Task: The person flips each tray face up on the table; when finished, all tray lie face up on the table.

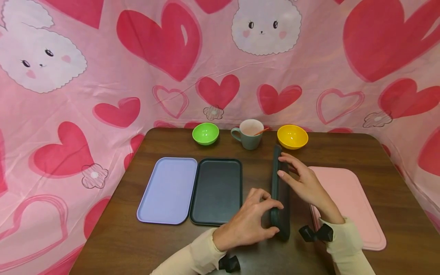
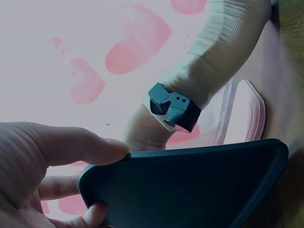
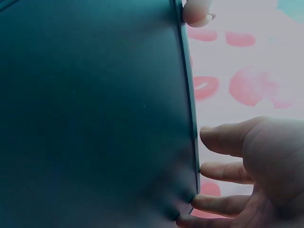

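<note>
A dark green tray [image 1: 283, 219] is tipped up on its long side, right of the table's middle. My left hand [image 1: 250, 219] pinches its near end, thumb on the rim and fingers around the corner. In the left wrist view the left thumb [image 2: 90, 147] lies along the edge of the tray [image 2: 180, 187]. My right hand [image 1: 307, 185] touches the far part of the upper edge. In the right wrist view the right hand [image 3: 266, 171] has fairly straight fingers, fingertips at the edge of the tray [image 3: 95, 109].
To the left, a lavender tray [image 1: 168, 191] and another dark tray [image 1: 216, 191] lie flat side by side. A pink board [image 1: 347, 206] lies under the right forearm. Along the back stand a green bowl [image 1: 205, 133], a mug [image 1: 250, 133] with an orange stick, and a yellow bowl [image 1: 292, 136].
</note>
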### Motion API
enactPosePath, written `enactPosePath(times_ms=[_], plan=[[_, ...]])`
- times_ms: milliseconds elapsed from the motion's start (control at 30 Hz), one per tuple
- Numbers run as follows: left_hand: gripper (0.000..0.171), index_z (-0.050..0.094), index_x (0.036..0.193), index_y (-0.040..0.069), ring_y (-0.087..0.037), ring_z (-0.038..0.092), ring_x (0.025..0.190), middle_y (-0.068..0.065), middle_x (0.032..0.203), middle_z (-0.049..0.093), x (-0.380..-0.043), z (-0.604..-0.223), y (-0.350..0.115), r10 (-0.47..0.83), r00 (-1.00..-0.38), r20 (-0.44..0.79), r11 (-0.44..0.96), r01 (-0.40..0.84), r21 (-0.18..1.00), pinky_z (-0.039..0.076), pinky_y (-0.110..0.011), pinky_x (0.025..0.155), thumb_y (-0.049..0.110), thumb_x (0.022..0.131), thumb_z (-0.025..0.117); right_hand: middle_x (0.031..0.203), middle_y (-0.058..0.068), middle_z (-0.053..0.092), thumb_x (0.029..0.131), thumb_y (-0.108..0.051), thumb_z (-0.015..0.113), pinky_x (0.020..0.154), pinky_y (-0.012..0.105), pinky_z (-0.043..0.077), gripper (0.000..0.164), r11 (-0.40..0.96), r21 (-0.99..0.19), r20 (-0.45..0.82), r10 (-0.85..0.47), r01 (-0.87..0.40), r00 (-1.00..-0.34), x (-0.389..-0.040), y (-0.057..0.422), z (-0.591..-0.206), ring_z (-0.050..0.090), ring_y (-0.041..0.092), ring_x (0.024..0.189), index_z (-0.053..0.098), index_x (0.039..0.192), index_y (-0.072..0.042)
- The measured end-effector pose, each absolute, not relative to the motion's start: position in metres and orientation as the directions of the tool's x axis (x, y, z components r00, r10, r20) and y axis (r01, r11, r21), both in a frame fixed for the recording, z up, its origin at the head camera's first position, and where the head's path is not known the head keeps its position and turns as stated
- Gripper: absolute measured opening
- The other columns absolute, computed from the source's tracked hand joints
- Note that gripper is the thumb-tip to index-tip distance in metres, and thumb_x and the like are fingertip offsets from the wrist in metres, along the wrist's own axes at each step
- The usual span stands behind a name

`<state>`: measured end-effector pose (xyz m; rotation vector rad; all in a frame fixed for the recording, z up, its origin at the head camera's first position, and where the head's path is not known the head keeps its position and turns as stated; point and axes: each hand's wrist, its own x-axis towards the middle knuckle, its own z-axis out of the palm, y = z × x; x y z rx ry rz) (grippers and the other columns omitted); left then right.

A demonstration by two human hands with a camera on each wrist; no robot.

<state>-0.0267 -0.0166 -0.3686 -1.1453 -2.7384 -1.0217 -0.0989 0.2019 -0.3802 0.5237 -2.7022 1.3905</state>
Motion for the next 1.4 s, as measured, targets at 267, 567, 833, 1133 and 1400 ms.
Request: enactPosePath(times_ms=[267, 567, 833, 1133, 1400], plan=[[0.045, 0.069, 0.12, 0.021, -0.013, 0.043, 0.105, 0.001, 0.112, 0.054, -0.026, -0.366, -0.014, 0.643, -0.727, 0.24, 0.514, 0.642, 0.569, 0.037, -0.017, 0.09, 0.026, 0.079, 0.086, 0.154, 0.019, 0.046, 0.098, -0.017, 0.064, 0.104, 0.052, 0.041, 0.043, 0.543, -0.772, 0.216, -0.268, -0.332, -0.939, -0.096, 0.202, -0.377, 0.051, 0.038, 0.135, 0.054, 0.138, -0.007], [0.044, 0.069, 0.119, 0.02, -0.016, 0.043, 0.107, 0.0, 0.111, 0.052, -0.026, -0.363, -0.011, 0.654, -0.713, 0.253, 0.488, 0.654, 0.578, 0.036, -0.016, 0.089, 0.024, 0.079, 0.086, 0.154, 0.017, 0.046, 0.098, -0.018, 0.064, 0.101, 0.003, 0.037, 0.044, 0.542, -0.77, 0.227, -0.261, -0.337, -0.938, -0.093, 0.204, -0.375, 0.052, 0.035, 0.131, 0.054, 0.14, -0.007], [0.042, 0.07, 0.118, 0.02, -0.017, 0.044, 0.109, 0.0, 0.112, 0.053, -0.027, -0.362, -0.007, 0.658, -0.701, 0.275, 0.481, 0.672, 0.563, 0.038, -0.019, 0.095, 0.023, 0.078, 0.086, 0.152, 0.018, 0.048, 0.099, -0.019, 0.063, 0.097, -0.001, 0.034, 0.046, 0.55, -0.764, 0.228, -0.259, -0.338, -0.939, -0.092, 0.207, -0.374, 0.055, 0.029, 0.127, 0.052, 0.141, -0.006], [0.041, 0.071, 0.118, 0.02, -0.017, 0.045, 0.111, -0.002, 0.117, 0.055, -0.028, -0.363, -0.002, 0.67, -0.685, 0.287, 0.459, 0.685, 0.565, 0.038, -0.02, 0.096, 0.024, 0.079, 0.085, 0.149, 0.021, 0.05, 0.099, -0.018, 0.062, 0.094, 0.0, 0.037, 0.046, 0.544, -0.773, 0.212, -0.262, -0.325, -0.942, -0.091, 0.213, -0.371, 0.059, 0.037, 0.124, 0.051, 0.142, -0.005], [0.04, 0.071, 0.118, 0.02, -0.018, 0.046, 0.114, -0.002, 0.119, 0.056, -0.028, -0.363, 0.004, 0.678, -0.666, 0.31, 0.446, 0.709, 0.547, 0.038, -0.023, 0.099, 0.024, 0.08, 0.085, 0.139, 0.019, 0.061, 0.099, -0.017, 0.062, 0.093, 0.006, 0.044, 0.047, 0.557, -0.762, 0.213, -0.267, -0.331, -0.94, -0.089, 0.219, -0.368, 0.064, 0.01, 0.117, 0.05, 0.143, -0.009]])
